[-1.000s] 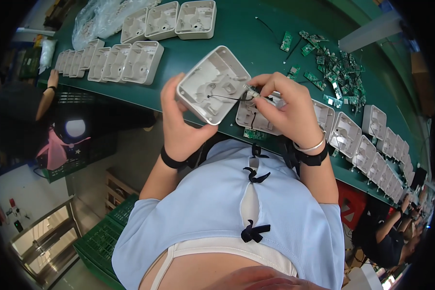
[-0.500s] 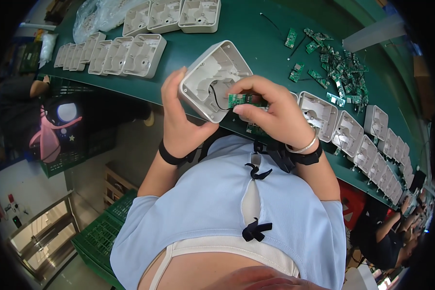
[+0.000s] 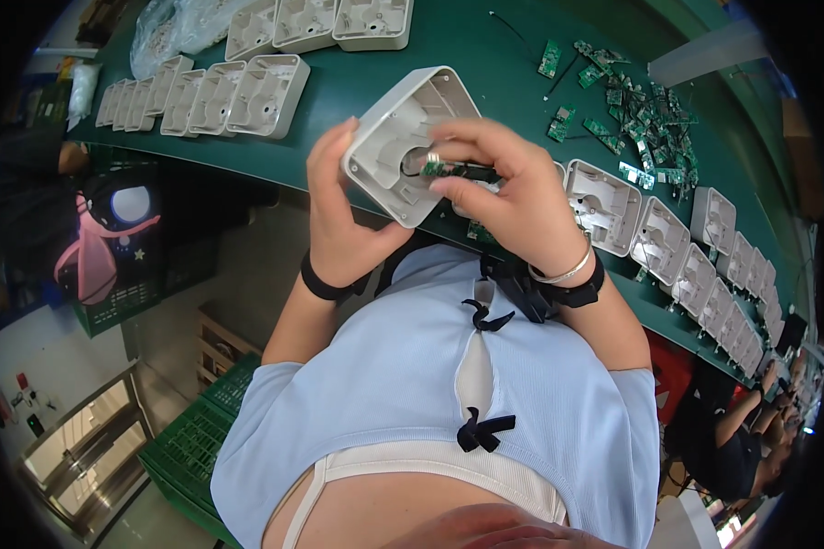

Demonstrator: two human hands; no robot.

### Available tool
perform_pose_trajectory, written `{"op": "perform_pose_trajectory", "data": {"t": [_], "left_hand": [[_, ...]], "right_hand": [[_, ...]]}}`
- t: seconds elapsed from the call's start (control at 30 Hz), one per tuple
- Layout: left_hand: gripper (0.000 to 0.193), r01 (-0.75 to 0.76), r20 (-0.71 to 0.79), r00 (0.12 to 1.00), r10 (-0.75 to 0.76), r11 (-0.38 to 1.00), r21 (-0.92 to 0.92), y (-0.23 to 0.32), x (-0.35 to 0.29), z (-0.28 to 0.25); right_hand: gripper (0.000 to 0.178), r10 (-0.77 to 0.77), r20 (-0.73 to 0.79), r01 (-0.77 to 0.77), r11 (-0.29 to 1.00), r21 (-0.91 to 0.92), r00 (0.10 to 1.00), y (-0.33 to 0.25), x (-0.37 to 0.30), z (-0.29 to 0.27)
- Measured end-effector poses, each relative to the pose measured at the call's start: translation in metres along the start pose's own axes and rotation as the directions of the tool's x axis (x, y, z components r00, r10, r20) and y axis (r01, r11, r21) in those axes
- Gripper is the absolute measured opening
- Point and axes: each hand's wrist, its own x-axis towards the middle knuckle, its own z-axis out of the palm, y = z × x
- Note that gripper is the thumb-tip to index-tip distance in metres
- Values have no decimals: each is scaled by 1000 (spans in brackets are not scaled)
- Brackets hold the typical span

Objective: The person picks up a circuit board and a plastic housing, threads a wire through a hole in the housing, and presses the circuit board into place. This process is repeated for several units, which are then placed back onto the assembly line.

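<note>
My left hand [image 3: 343, 215] grips a pale grey plastic housing [image 3: 389, 133] by its left side and lower corner, holding it tilted with its open side facing me. Between the thumb and fingers of my right hand [image 3: 504, 178] is a small green circuit board [image 3: 450, 169], over the right part of the housing's opening. A dark wire shows by the round hole inside the housing; my fingers partly cover it. The right fingers are slightly smeared by motion.
Loose circuit boards [image 3: 650, 133] lie heaped on the green table [image 3: 485, 82] at the far right. Rows of similar housings [image 3: 270, 96] stand at the left, and more housings [image 3: 661, 242] line the right edge. A plastic bag [image 3: 197, 27] lies at the back left. Other people work at both sides.
My right hand has moved slightly up and left, turning the circuit board closer to the round hole. The housing has tilted a little in my left hand.
</note>
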Motion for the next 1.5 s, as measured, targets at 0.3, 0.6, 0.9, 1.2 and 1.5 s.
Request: {"op": "perform_pose_trajectory", "data": {"t": [0.3, 0.6, 0.9, 1.2, 1.5], "left_hand": [[109, 134, -30, 990, -139, 981, -141, 7, -3, -3], [110, 253, -3, 961, -277, 881, -400, 2, -10, -8], [117, 430, 210, 902, -377, 742, -514, -44, -29, -48], [101, 660, 458, 746, -483, 625, -416, -53, -4, -79], [46, 15, -35, 999, 15, 689, 724, -97, 32, -109]], "right_hand": [[21, -294, 230, 348, 906, -243, 928, 11, -6, -14], [20, -423, 274, 502, 771, -392, 863, 20, 0, 0], [17, -328, 340, 460, 760, -459, 881, 31, 20, 55], [10, -290, 368, 468, 581, -666, 884, 37, 16, 84], [7, -119, 346, 361, 453, -815, 931, 42, 11, 86]]}}
